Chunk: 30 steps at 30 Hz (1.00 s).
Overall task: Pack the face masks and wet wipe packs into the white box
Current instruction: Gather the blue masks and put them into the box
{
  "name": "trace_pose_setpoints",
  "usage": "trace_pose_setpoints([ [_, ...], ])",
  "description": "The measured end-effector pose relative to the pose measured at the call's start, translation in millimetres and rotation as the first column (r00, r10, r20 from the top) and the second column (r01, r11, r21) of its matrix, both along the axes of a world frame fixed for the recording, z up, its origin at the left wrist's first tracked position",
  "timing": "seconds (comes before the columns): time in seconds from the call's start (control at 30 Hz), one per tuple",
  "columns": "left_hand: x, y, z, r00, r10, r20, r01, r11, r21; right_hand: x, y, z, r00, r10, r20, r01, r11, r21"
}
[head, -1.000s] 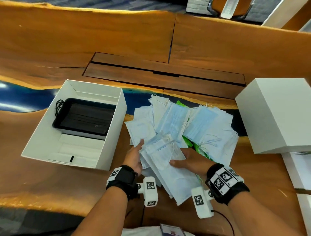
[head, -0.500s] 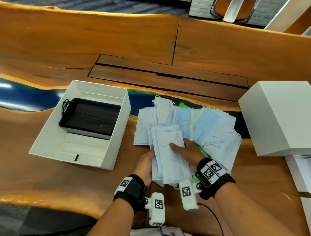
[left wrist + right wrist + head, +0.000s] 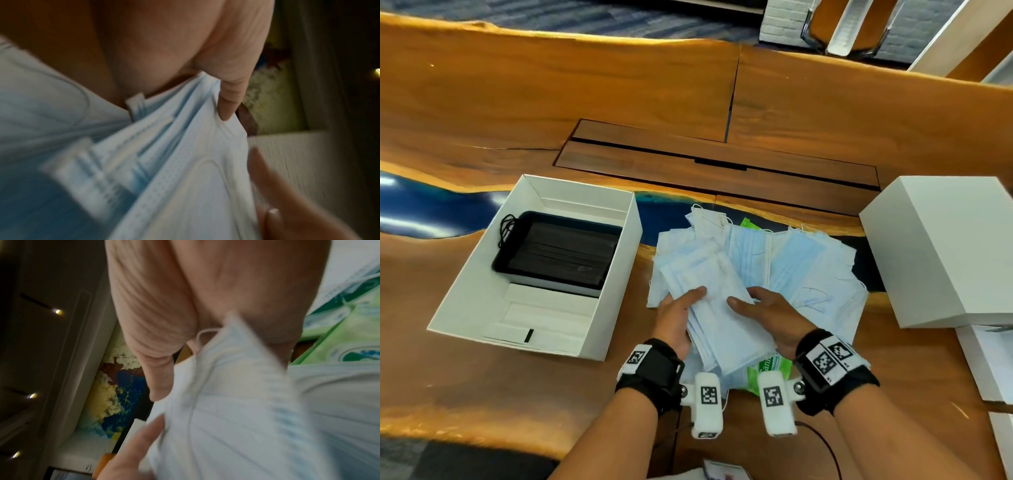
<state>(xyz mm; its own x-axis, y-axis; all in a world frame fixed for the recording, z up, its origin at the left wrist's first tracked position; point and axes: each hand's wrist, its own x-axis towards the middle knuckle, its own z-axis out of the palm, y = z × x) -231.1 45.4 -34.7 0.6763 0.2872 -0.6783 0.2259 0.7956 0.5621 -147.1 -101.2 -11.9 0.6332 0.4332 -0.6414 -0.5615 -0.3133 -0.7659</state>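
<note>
Both hands hold one stack of light blue face masks [image 3: 717,318] just above the table. My left hand [image 3: 678,315] grips its left edge, thumb on top. My right hand [image 3: 767,313] grips the right edge, thumb on top; the stack [image 3: 236,410] fills the right wrist view, and its layered edges [image 3: 164,146] show in the left wrist view. More blue masks [image 3: 811,270] lie spread on the table behind. A green wet wipe pack [image 3: 767,371] lies under the stack. The open white box [image 3: 619,274] at left holds a black tray of dark masks [image 3: 561,253].
A closed white box [image 3: 941,246] stands at the right, with white flat pieces [image 3: 989,359] beside it. Another bit of green pack [image 3: 748,224] peeks out behind the mask pile. The table's near edge runs below my wrists.
The stack has been squared up between both hands and turned lengthwise. My hands have drawn closer together, and a green wipe pack now shows below the stack.
</note>
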Motion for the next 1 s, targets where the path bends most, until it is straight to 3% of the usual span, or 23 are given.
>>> trace_pose_setpoints([
  [0.1, 6, -6, 10, 0.99, -0.138, -0.011, 0.138, 0.99, 0.038, -6, 10, 2, 0.997, 0.072, 0.006, -0.072, 0.997, 0.033],
  [0.2, 8, 3, 6, 0.994, -0.111, 0.015, 0.111, 0.993, 0.039, -5, 13, 2, 0.993, 0.114, 0.024, -0.115, 0.992, 0.048],
  [0.43, 26, -5, 9, 0.949, -0.276, -0.153, 0.307, 0.921, 0.239, 3, 17, -10, 0.999, 0.016, 0.028, -0.016, 1.0, -0.026],
  [0.57, 45, 18, 2, 0.885, -0.329, -0.329, 0.457, 0.744, 0.487, 43, 0, -13, 0.96, -0.277, -0.033, 0.275, 0.96, -0.057],
  [0.7, 78, 15, -6, 0.835, -0.351, -0.424, 0.55, 0.544, 0.633, 90, 3, -19, 0.934, -0.353, 0.058, 0.357, 0.925, -0.127],
  [0.8, 100, 11, -9, 0.77, -0.365, -0.523, 0.637, 0.402, 0.658, 112, 12, -33, 0.954, -0.179, 0.24, 0.256, 0.904, -0.343],
  [0.9, 115, 10, -12, 0.758, -0.358, -0.546, 0.652, 0.373, 0.66, 116, 22, -37, 0.945, 0.063, 0.322, 0.129, 0.832, -0.54],
  [1.0, 123, 8, -14, 0.746, -0.375, -0.551, 0.664, 0.354, 0.658, 119, 29, -40, 0.954, 0.083, 0.289, 0.094, 0.831, -0.548],
])
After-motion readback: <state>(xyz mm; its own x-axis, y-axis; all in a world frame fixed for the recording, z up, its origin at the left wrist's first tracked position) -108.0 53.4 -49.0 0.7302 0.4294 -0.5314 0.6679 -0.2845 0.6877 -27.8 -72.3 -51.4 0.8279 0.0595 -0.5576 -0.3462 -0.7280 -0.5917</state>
